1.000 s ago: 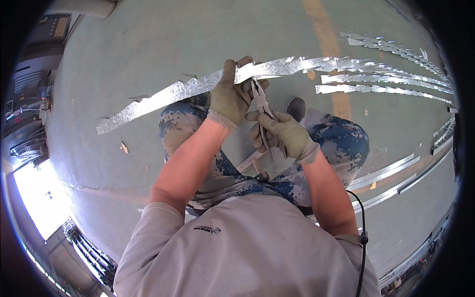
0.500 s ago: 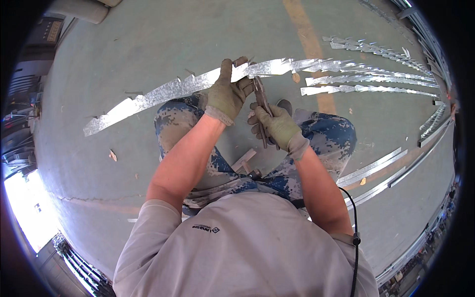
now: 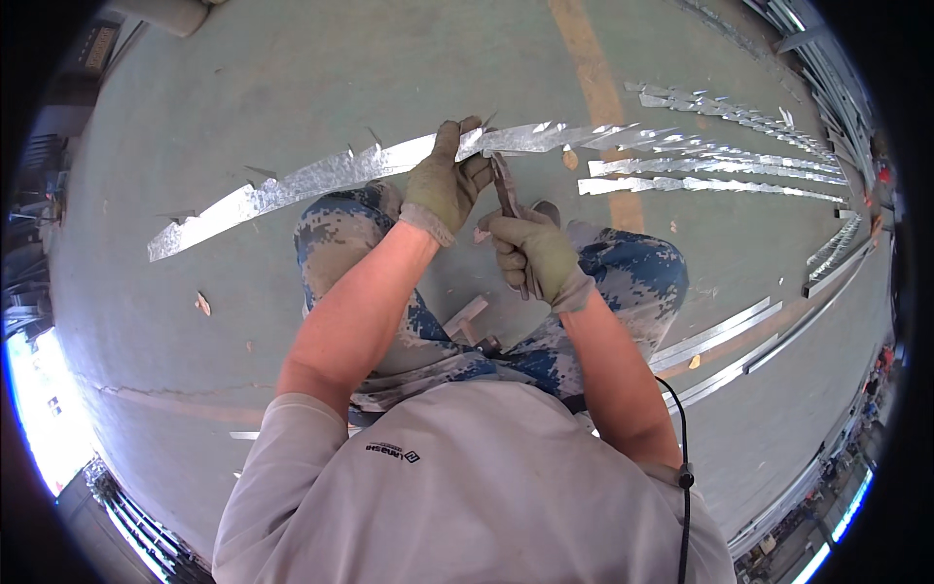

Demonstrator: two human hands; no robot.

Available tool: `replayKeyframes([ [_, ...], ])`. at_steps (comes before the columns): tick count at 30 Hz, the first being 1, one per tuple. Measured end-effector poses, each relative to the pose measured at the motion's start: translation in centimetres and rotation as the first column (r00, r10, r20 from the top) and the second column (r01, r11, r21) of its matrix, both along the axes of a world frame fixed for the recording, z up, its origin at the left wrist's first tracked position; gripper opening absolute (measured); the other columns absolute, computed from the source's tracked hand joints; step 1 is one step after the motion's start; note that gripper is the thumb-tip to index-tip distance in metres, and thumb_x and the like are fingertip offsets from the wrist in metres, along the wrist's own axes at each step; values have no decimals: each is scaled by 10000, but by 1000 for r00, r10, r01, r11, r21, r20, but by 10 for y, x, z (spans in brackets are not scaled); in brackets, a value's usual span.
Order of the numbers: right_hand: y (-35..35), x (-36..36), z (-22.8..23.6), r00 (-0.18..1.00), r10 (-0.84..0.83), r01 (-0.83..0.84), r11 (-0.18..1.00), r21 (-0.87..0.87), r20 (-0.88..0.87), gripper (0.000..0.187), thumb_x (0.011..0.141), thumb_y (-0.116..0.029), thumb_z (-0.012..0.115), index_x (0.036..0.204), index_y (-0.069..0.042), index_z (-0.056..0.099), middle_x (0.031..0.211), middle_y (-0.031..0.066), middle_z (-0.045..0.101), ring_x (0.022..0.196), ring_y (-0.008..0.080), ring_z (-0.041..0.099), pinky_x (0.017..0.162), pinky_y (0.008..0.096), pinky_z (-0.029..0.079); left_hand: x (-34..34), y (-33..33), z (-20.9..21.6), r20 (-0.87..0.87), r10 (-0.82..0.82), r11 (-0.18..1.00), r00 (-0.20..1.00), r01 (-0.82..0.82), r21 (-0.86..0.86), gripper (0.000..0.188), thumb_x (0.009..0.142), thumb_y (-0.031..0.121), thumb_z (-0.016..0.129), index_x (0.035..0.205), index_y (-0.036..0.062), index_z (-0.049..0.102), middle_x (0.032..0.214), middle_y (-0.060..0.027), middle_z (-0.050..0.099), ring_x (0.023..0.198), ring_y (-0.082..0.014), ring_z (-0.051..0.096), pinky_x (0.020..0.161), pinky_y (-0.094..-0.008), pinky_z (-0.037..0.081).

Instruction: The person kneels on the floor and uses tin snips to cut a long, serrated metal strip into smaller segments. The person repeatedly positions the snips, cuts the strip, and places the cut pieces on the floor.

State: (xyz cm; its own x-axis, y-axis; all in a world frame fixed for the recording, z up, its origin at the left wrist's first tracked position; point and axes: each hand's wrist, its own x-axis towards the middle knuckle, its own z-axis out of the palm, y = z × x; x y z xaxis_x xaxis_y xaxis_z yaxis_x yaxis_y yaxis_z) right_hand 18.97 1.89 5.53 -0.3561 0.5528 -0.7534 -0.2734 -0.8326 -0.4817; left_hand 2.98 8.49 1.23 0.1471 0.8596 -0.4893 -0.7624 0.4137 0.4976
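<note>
A long shiny galvanized metal strip [image 3: 292,188] with pointed tabs along its edge stretches across in front of me from left to right. My gloved left hand [image 3: 443,185] is closed around its middle, thumb and fingers at the far edge. In my gloved right hand [image 3: 540,251] is a pair of pliers or snips [image 3: 506,185], its dark jaws reaching up to the strip's near edge just right of my left hand. The fingers wrap the handles. Whether the jaws bite on metal is too small to tell.
More spiked metal strips [image 3: 720,185] lie on the green floor to the right, with another pair [image 3: 700,100] farther off. Flat metal bars [image 3: 715,336] rest near my right knee. A small hammer-like tool [image 3: 467,316] lies between my legs. Metal lengths are stacked along the right edge.
My right hand's fingers have closed further around the tool's handles, drawing them together. The whole view has shifted slightly; my left hand keeps its hold on the strip.
</note>
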Motion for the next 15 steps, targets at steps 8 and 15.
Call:
replayKeyframes([
  [8,1,-23,-22,788,100,-239,959,152,608,213,891,-212,649,1009,-35,641,742,77,592,549,187,530,497,349,407,0,3,-18,-13,3,995,1000,-4,-100,427,1105,375,451,1299,17,581,1127,-140,658,877,-259,701,808,-405,623],
  [15,7,-35,-8,49,120,-725,687,-47,992,323,920,-194,599,1149,26,656,1160,265,701,1105,435,680,938,444,543,4,3,-22,-105,49,994,993,-59,-90,388,1098,341,466,1276,21,595,1043,-133,674,827,-245,708,777,-410,638],
])
